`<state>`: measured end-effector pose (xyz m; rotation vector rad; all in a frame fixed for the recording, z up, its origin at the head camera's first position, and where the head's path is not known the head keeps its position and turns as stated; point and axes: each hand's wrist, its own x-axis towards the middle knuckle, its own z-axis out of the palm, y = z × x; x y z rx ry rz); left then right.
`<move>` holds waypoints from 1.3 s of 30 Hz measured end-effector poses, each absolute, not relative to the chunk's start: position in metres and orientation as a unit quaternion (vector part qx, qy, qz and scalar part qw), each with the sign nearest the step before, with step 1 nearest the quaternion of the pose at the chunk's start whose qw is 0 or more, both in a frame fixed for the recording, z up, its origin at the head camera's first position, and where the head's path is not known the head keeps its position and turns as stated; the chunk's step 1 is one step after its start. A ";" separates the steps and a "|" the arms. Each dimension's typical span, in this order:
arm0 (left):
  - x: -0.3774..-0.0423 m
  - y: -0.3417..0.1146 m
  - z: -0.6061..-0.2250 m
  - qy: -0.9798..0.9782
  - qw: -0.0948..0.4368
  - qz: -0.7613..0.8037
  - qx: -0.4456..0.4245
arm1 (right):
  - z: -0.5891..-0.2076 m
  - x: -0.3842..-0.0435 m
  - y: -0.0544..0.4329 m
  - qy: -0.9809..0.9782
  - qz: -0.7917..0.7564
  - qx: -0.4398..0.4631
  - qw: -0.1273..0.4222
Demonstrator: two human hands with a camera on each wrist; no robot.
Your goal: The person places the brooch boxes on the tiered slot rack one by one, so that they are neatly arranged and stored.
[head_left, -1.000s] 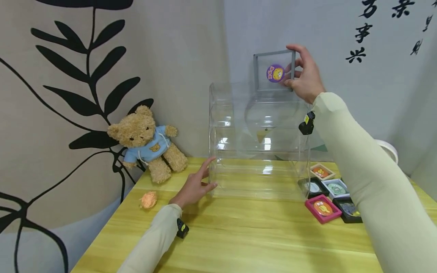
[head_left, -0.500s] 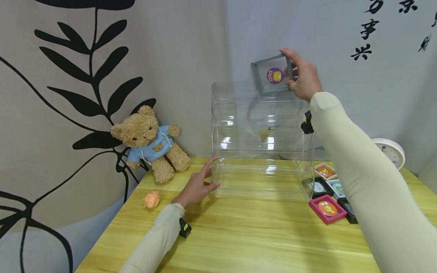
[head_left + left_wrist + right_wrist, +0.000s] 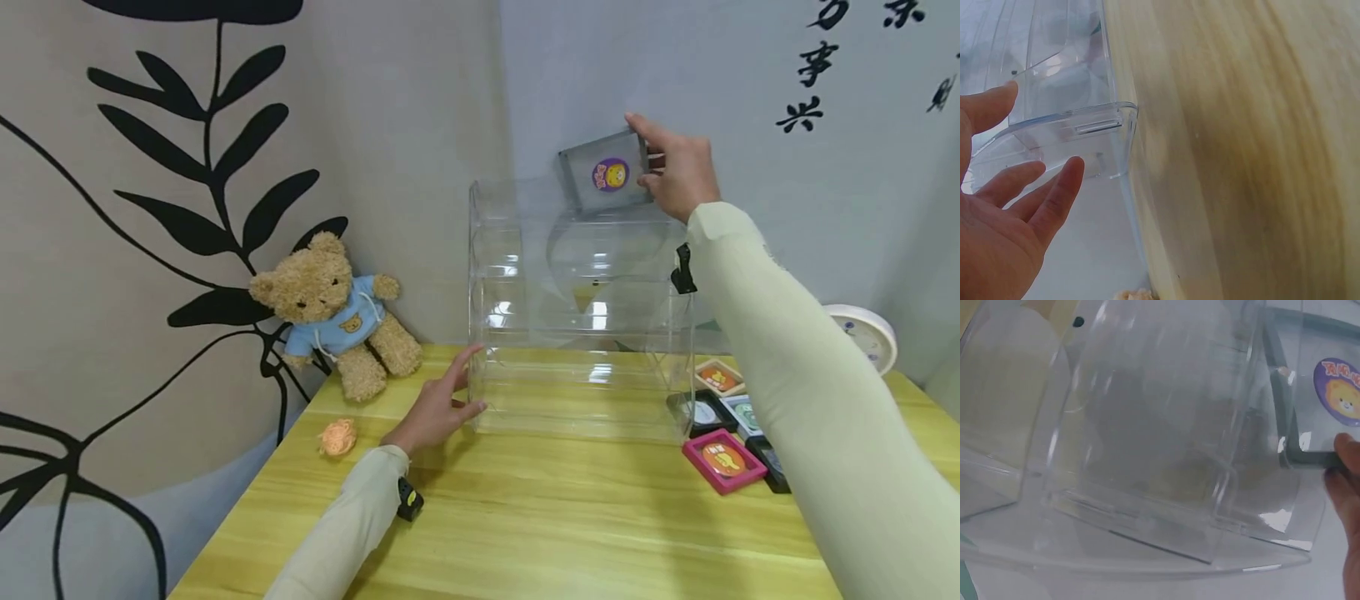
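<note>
Head view puts the grey frame [image 3: 587, 179] just left of the fingertips of the right hand [image 3: 681, 173], which pinch its near side edge, one fingertip up at the top corner and the thumb lower down. Its clear panel carries a purple badge [image 3: 1339, 392], beyond those fingertips and apparently free of them. Below the same fingers stands the clear rack [image 3: 555, 333]; the grey frame leans at its top, though I cannot tell whether the two touch. The left hand [image 3: 433, 406] has its fingers spread at the rack's left side — the left wrist view shows gaps between them — and how hard they press cannot be told. The grey frame looks light and stiff, with a thin panel that would probably smudge or flex under a fingertip, so the rim is the place to take hold, as the right fingers do. The rack is likely light, smooth and slippery, apt to slide if knocked; its side wall suits the left fingers. Compared with a second ago, the grey frame has tipped, its top edge rising more steeply toward the right fingers, and it sits lower along with them — the left fingers have stayed put.
</note>
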<state>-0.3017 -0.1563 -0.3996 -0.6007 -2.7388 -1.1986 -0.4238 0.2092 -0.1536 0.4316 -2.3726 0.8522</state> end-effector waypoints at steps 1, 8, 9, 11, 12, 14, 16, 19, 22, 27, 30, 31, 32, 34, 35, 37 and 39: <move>-0.301 -0.156 -0.400 -0.896 0.046 -0.394 -0.198 | -0.155 -0.424 0.210 -0.888 0.318 0.160 0.292; -0.299 -0.154 -0.399 -0.892 0.038 -0.403 -0.202 | -0.164 -0.423 0.213 -0.890 0.320 0.127 0.300; -0.299 -0.154 -0.399 -0.892 0.036 -0.402 -0.203 | -0.165 -0.423 0.213 -0.891 0.316 0.125 0.301; -0.299 -0.154 -0.397 -0.892 0.038 -0.400 -0.206 | -0.166 -0.422 0.213 -0.896 0.298 0.121 0.308; -0.300 -0.153 -0.396 -0.892 0.040 -0.398 -0.209 | -0.166 -0.422 0.213 -0.897 0.288 0.120 0.312; -0.301 -0.153 -0.394 -0.894 0.045 -0.393 -0.209 | -0.167 -0.422 0.211 -0.900 0.268 0.117 0.322; -0.302 -0.153 -0.394 -0.894 0.050 -0.392 -0.211 | -0.169 -0.421 0.210 -0.903 0.250 0.114 0.330; -0.302 -0.153 -0.395 -0.895 0.047 -0.390 -0.210 | -0.173 -0.420 0.207 -0.905 0.243 0.110 0.331; -0.302 -0.153 -0.397 -0.893 0.042 -0.395 -0.213 | -0.175 -0.419 0.205 -0.917 0.231 0.106 0.306; -0.301 -0.152 -0.398 -0.893 0.044 -0.398 -0.207 | -0.172 -0.418 0.199 -0.939 0.226 0.132 0.223; -0.301 -0.153 -0.397 -0.895 0.045 -0.395 -0.201 | -0.169 -0.415 0.192 -0.945 0.224 0.153 0.181; -0.301 -0.153 -0.397 -0.896 0.045 -0.395 -0.200 | -0.169 -0.413 0.189 -0.947 0.219 0.160 0.171; -0.301 -0.153 -0.397 -0.896 0.045 -0.394 -0.199 | -0.168 -0.412 0.185 -0.949 0.214 0.166 0.162; -0.301 -0.154 -0.397 -0.896 0.046 -0.395 -0.199 | -0.166 -0.410 0.175 -0.951 0.202 0.175 0.153; -0.301 -0.154 -0.397 -0.896 0.047 -0.395 -0.199 | -0.166 -0.410 0.170 -0.952 0.196 0.179 0.151; -0.301 -0.154 -0.398 -0.896 0.048 -0.394 -0.200 | -0.166 -0.410 0.160 -0.954 0.185 0.184 0.147; -0.301 -0.154 -0.399 -0.896 0.047 -0.392 -0.201 | -0.166 -0.411 0.150 -0.954 0.179 0.189 0.146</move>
